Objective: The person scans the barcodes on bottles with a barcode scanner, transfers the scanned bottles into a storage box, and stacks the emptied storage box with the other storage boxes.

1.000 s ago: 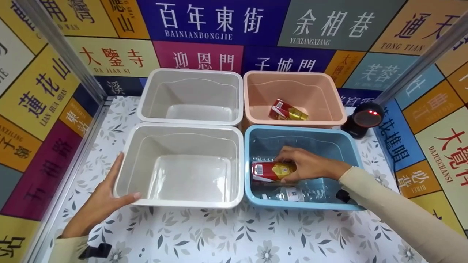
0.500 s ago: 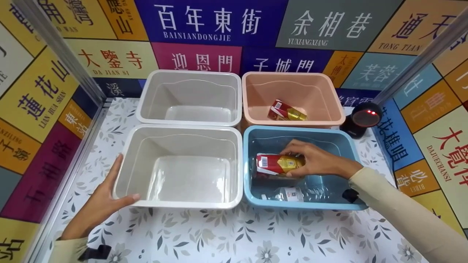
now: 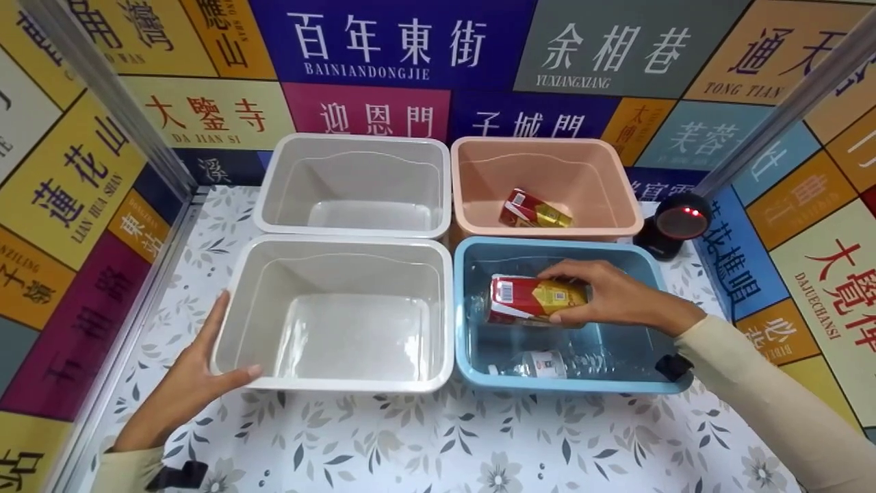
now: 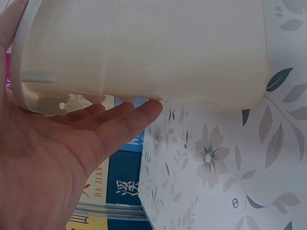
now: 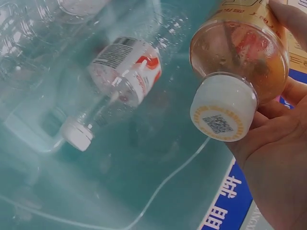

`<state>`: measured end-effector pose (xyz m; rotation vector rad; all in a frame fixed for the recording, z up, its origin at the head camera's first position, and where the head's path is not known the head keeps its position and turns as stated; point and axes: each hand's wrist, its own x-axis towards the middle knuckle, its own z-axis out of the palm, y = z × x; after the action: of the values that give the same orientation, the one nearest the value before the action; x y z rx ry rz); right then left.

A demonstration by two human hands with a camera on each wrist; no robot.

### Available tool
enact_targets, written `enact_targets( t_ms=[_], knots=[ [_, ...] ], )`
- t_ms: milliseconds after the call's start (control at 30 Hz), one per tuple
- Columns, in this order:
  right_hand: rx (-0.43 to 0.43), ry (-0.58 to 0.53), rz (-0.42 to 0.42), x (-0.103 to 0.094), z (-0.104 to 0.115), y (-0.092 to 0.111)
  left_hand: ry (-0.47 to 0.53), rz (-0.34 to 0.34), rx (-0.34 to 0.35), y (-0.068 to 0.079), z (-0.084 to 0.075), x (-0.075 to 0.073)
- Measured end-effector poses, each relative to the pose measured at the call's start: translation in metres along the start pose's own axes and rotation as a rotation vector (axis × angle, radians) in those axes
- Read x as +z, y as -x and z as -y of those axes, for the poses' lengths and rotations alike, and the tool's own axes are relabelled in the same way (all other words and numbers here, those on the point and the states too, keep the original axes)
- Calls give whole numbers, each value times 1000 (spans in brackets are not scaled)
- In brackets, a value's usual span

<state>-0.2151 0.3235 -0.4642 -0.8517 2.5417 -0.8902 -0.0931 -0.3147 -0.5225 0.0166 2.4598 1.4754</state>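
In the head view my right hand (image 3: 609, 294) grips a bottle (image 3: 523, 299) with a red and yellow label, over the blue bin (image 3: 575, 387). The right wrist view shows its white cap (image 5: 223, 108) with a printed code, the thumb and fingers on either side of the bottle. Below it in the blue bin lies a clear plastic bottle (image 3: 546, 364) with a white label. My left hand (image 3: 181, 380) rests at the near left corner of the front white bin (image 3: 342, 383), fingers straight along its outside and thumb at the rim.
Behind stand a second pale bin (image 3: 356, 139) and a peach bin (image 3: 636, 219) with a red and yellow package (image 3: 535, 209) inside. A black scanner (image 3: 674, 222) with red lights is at the right. More clear plastic (image 5: 24, 38) lies in the blue bin.
My right hand has lifted the red and yellow bottle up from inside the blue bin and shifted a little right. My left hand stays at the white bin's corner.
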Motion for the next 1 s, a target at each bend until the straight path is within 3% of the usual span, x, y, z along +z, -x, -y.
enact_targets(
  t_ms=[367, 833, 1000],
  knots=[
    [29, -7, -93, -14, 9, 16, 0, -14, 40, 2, 0, 0],
    [22, -16, -219, -28, 12, 35, 6, -6, 25, 1, 0, -1],
    [71, -58, -271, -30, 11, 41, 8, -10, 40, 2, 1, 0]
  ],
)
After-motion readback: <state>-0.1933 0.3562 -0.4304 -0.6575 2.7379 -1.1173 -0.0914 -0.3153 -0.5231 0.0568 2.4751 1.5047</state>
